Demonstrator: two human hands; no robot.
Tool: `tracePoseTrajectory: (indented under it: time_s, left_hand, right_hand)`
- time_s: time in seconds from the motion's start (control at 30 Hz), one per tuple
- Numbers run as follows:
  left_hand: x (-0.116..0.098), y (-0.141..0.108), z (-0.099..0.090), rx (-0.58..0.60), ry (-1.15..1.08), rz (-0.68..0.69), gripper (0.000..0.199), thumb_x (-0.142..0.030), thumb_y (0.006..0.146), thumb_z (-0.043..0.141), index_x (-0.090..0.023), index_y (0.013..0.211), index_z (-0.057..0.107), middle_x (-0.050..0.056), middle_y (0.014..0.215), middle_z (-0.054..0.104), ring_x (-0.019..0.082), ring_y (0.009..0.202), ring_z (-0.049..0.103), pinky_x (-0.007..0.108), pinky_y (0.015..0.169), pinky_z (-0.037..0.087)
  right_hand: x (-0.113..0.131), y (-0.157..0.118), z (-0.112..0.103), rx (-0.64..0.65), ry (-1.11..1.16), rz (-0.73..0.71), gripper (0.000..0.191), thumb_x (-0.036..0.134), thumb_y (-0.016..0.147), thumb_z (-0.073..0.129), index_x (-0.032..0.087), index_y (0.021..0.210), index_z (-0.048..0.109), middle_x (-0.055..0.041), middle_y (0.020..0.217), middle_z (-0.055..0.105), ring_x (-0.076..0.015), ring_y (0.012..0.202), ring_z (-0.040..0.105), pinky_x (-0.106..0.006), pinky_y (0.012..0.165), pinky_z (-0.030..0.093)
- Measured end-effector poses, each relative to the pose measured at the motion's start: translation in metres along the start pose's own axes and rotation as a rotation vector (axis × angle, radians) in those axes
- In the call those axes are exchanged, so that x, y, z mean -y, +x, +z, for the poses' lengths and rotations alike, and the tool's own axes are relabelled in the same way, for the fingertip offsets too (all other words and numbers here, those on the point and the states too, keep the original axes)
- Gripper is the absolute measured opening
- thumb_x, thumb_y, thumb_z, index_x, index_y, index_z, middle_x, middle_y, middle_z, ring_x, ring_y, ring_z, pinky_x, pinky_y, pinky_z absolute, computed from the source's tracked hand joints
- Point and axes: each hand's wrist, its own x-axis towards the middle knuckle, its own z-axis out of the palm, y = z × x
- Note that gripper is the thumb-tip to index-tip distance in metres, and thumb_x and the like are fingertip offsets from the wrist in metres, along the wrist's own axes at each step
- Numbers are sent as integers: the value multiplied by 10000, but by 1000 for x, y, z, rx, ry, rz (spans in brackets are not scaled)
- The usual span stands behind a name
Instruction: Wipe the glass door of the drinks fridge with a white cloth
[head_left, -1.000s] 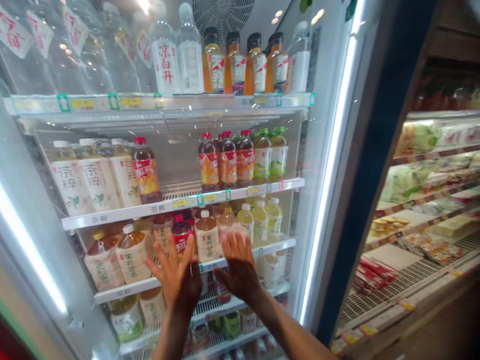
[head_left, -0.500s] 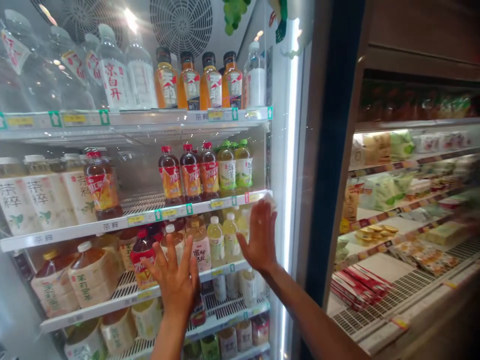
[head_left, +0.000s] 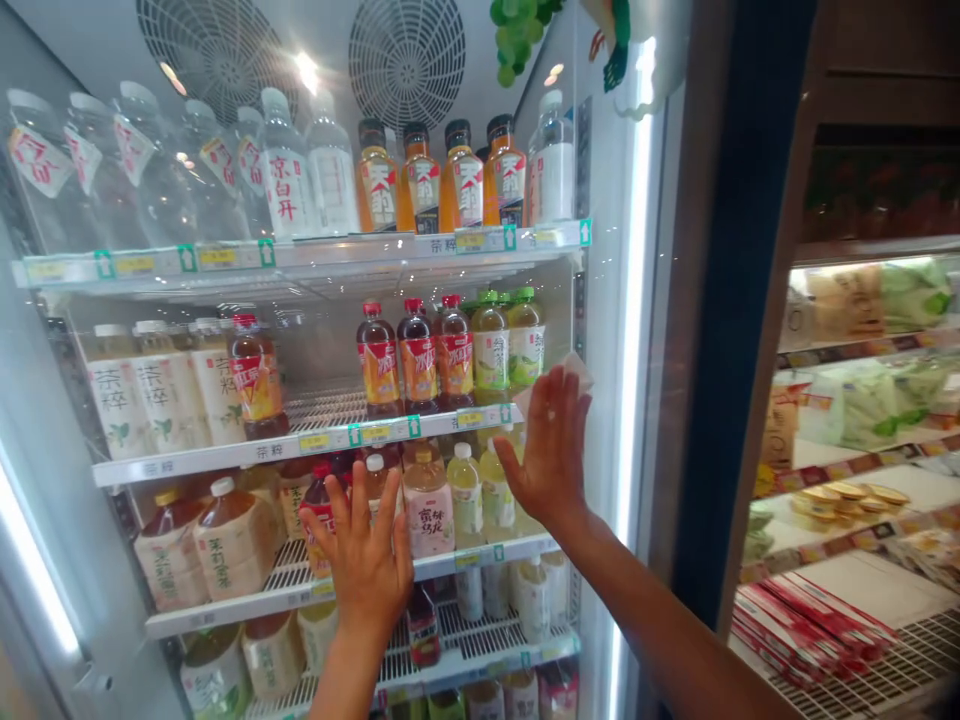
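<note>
My right hand (head_left: 551, 450) lies with its fingers stretched against the glass door of a drinks fridge. A thin white cloth (head_left: 579, 371) is pressed under it, its edges showing past the fingertips. Lower and to the left, my left hand (head_left: 367, 555) is spread on the glass with nothing in it. Behind the glass, near the right hand, stand green-capped tea bottles (head_left: 527, 335). Partly covered by my left fingers is a red-labelled bottle (head_left: 319, 510), beside a pink-labelled bottle (head_left: 429, 510).
Shelves of bottles fill the fridge, with clear water bottles (head_left: 285, 165) and orange drinks (head_left: 463, 180) on top. A bright light strip (head_left: 636, 300) runs down the right side. Beyond the dark frame (head_left: 731, 300), an open chiller holds red packets (head_left: 810, 625).
The view has shifted, so the fridge sits farther right. My right hand has slid upward on the glass with the cloth. My left hand stays spread low on the door.
</note>
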Motion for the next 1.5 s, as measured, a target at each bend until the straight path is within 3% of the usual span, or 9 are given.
tracePoseTrajectory:
  time_s: [0.2, 0.4, 0.57, 0.77, 0.93, 1.1, 1.27, 1.43, 1.5]
  left_hand:
    - [55, 20, -26, -1, 67, 83, 764, -185, 940, 574, -366, 1596, 228, 61, 1718, 95, 315, 1597, 43, 668, 1262, -4]
    - [120, 63, -56, -56, 143, 182, 753, -172, 948, 551, -359, 1600, 224, 62, 1715, 133, 310, 1597, 59, 652, 1267, -6]
    - [171, 111, -82, -101, 141, 230, 724, -195, 965, 518, -361, 1602, 218, 44, 1713, 158, 290, 1598, 66, 634, 1276, -6]
    - [215, 167, -104, -184, 98, 228, 700, -264, 980, 519, -379, 1600, 214, 42, 1723, 114, 317, 1598, 59, 682, 1259, 27]
    - [246, 194, -119, -189, 97, 246, 688, -308, 989, 503, -376, 1603, 199, 42, 1717, 155, 328, 1595, 76, 693, 1254, 13]
    - [275, 218, -131, -187, 95, 257, 676, -370, 1001, 476, -375, 1609, 179, 47, 1721, 142, 347, 1591, 65, 698, 1249, 8]
    - [282, 230, -143, -219, 85, 287, 627, -393, 1020, 424, -318, 1611, 230, 91, 1705, 217, 344, 1590, 92, 673, 1254, 0]
    - [273, 240, -147, -239, 80, 305, 598, -467, 1021, 391, -284, 1586, 322, 108, 1697, 241, 341, 1592, 82, 667, 1253, -2]
    - [264, 246, -144, -250, 78, 310, 588, -478, 1025, 371, -275, 1576, 348, 107, 1697, 243, 333, 1593, 79, 659, 1254, -5]
  right_hand:
    - [57, 19, 12, 202, 137, -589, 978, 733, 955, 437, 130, 1642, 88, -111, 1666, 320, -269, 1592, 134, -523, 1272, 259]
    - [99, 101, 16, 73, 87, -494, 970, 728, 969, 403, 144, 1646, 28, -125, 1711, 164, -318, 1597, 67, -607, 1275, 189]
    - [146, 128, 22, 211, 123, -878, 945, 771, 954, 379, 145, 1632, 172, -60, 1678, 304, -239, 1586, 173, -476, 1288, 253]
    - [199, 210, 28, 69, 44, -635, 955, 721, 943, 486, 168, 1632, 123, -90, 1708, 203, -294, 1596, 94, -574, 1297, 169]
    - [240, 239, 38, 141, -24, -892, 927, 804, 932, 382, 197, 1616, 232, -47, 1692, 270, -248, 1593, 133, -504, 1305, 188]
    - [264, 273, 40, 1, -147, -635, 940, 712, 942, 502, 197, 1625, 110, -83, 1703, 229, -306, 1589, 128, -588, 1282, 187]
    - [274, 278, 37, 177, -236, -910, 1014, 819, 906, 432, 142, 1614, 169, -80, 1717, 181, -245, 1603, 30, -493, 1317, 113]
    - [259, 306, 29, 49, -247, -551, 894, 703, 970, 455, 206, 1625, 103, -68, 1720, 165, -261, 1601, 56, -569, 1294, 142]
    - [255, 300, 26, 68, -249, -626, 975, 761, 938, 453, 140, 1620, 134, -107, 1715, 170, -275, 1600, 49, -535, 1302, 145]
